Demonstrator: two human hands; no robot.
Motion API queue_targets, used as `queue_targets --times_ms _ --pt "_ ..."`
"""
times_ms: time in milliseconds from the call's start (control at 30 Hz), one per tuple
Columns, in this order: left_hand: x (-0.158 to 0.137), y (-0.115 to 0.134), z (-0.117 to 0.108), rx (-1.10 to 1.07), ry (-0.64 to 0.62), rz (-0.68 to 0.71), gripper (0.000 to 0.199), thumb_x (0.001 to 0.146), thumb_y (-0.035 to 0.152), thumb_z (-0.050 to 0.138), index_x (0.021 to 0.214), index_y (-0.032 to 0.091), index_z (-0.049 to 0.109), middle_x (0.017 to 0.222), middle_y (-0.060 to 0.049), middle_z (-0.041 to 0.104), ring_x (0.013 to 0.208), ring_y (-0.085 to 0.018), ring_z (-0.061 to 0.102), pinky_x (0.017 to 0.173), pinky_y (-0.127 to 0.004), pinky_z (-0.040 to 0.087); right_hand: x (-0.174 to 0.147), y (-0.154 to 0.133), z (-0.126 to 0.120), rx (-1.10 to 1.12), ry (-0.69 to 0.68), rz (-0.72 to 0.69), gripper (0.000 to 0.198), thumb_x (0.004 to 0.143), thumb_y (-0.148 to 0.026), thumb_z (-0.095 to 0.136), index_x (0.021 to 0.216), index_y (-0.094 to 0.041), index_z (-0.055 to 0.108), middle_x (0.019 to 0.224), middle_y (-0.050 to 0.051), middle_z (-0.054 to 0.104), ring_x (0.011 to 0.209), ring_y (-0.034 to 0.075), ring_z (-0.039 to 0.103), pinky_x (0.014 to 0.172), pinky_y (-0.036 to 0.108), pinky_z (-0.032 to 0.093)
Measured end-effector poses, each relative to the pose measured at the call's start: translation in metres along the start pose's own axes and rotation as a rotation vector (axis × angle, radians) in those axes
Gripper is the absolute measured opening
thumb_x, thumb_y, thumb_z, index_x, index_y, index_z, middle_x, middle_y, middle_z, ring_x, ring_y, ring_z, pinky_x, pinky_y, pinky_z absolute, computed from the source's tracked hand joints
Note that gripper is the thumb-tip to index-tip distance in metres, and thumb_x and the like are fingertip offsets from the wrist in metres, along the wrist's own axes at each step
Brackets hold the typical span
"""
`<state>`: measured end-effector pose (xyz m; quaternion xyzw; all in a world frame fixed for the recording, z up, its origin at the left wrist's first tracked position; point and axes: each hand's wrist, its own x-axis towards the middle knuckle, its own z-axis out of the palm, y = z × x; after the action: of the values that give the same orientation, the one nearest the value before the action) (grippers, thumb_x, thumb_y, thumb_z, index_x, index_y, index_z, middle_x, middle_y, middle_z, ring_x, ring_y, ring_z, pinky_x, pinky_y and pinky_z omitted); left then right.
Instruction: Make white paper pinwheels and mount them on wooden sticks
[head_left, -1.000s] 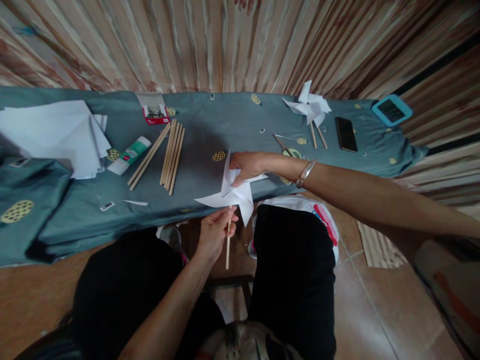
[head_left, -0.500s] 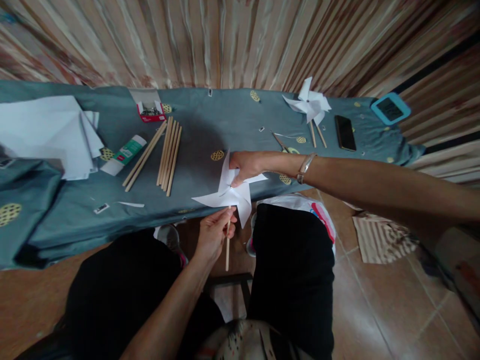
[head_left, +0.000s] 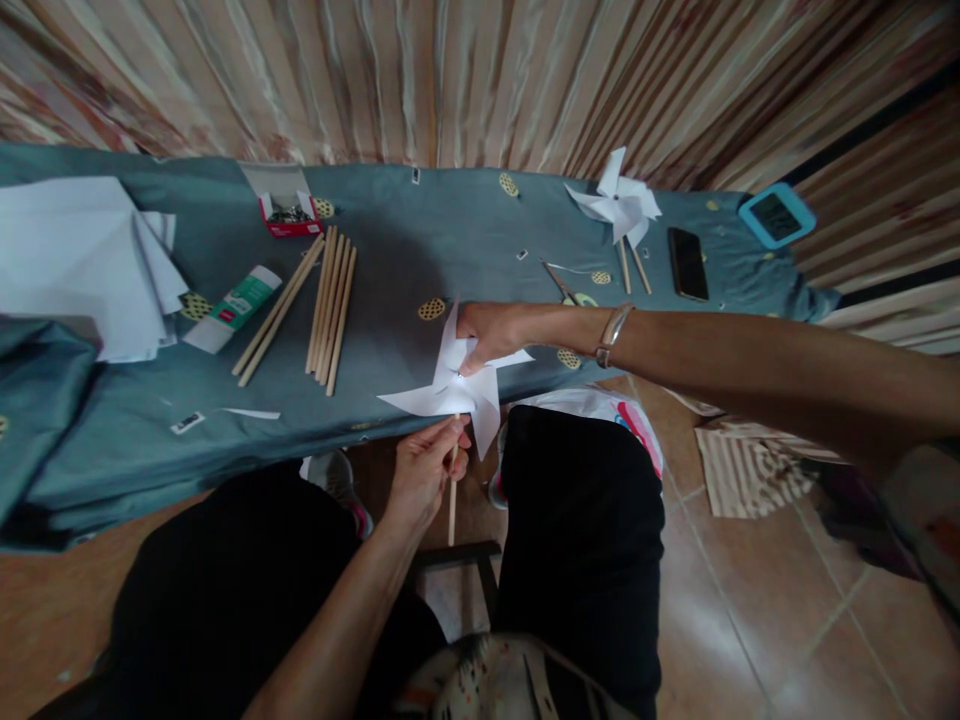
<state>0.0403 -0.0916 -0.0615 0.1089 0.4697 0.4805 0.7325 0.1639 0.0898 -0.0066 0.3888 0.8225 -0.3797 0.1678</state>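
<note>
At the table's front edge lies a white paper pinwheel (head_left: 486, 402), its pointed blades spread out. My left hand (head_left: 421, 472) pinches a thin wooden stick (head_left: 452, 510) just below it; the stick's upper end reaches the underside of the paper. My right hand (head_left: 486, 336) comes in from the right and grips the pinwheel from above, thumb near its centre, where a small shiny pin head shows. Some of the right fingers are hidden by the paper. Whether stick and pinwheel are joined I cannot tell.
Left on the cloth-covered table (head_left: 390, 260) are several wooden sticks (head_left: 330, 310), a green-white box (head_left: 234, 308), a red box of metal pins (head_left: 291, 218) and paper sheets (head_left: 82, 260). Right are pinwheels (head_left: 619, 200), scissors (head_left: 570, 290), a phone (head_left: 688, 263) and a blue-framed clock (head_left: 778, 215).
The view has shifted slightly, so things on the left sit a little further left. Both hands keep their hold on the stick and pinwheel, with no clear movement between them.
</note>
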Motion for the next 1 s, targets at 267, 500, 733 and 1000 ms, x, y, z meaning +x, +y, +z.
queue_targets --times_ms 267,500,733,1000 --pt "0.000 -0.001 -0.001 -0.016 -0.013 -0.004 0.040 0.053 0.039 0.089 0.077 0.010 0.075 0.057 0.001 0.059 0.037 -0.004 0.043 0.038 -0.020 0.025 -0.001 -0.005 -0.001 -0.028 -0.013 0.017 0.010 0.070 -0.019 0.077 0.080 -0.019 0.077 0.080 0.002 0.075 0.077 0.019 0.066 0.068 0.030 0.047" --pt "0.002 -0.002 -0.003 -0.021 -0.014 -0.017 0.039 0.054 0.039 0.088 0.075 0.010 0.074 0.056 0.001 0.059 0.036 -0.005 0.043 0.037 -0.020 0.024 -0.002 -0.014 -0.004 -0.106 -0.062 0.076 0.022 0.073 -0.020 0.076 0.094 -0.013 0.076 0.090 0.003 0.075 0.084 0.018 0.067 0.072 0.027 0.047" --pt "0.003 -0.001 -0.003 -0.033 -0.008 -0.033 0.039 0.052 0.038 0.089 0.075 0.010 0.075 0.055 0.000 0.059 0.036 -0.005 0.043 0.037 -0.020 0.024 -0.003 -0.017 -0.005 -0.110 -0.053 0.061 0.017 0.073 -0.019 0.075 0.089 -0.013 0.076 0.083 0.002 0.074 0.077 0.017 0.065 0.066 0.025 0.045" --pt "0.002 -0.003 -0.001 -0.038 -0.003 0.023 0.039 0.052 0.038 0.088 0.076 0.010 0.075 0.056 0.001 0.059 0.035 -0.005 0.043 0.037 -0.021 0.025 0.001 -0.005 -0.004 0.056 -0.028 0.053 0.017 0.064 -0.028 0.082 0.068 -0.013 0.075 0.061 -0.001 0.066 0.060 0.013 0.057 0.057 0.026 0.040"
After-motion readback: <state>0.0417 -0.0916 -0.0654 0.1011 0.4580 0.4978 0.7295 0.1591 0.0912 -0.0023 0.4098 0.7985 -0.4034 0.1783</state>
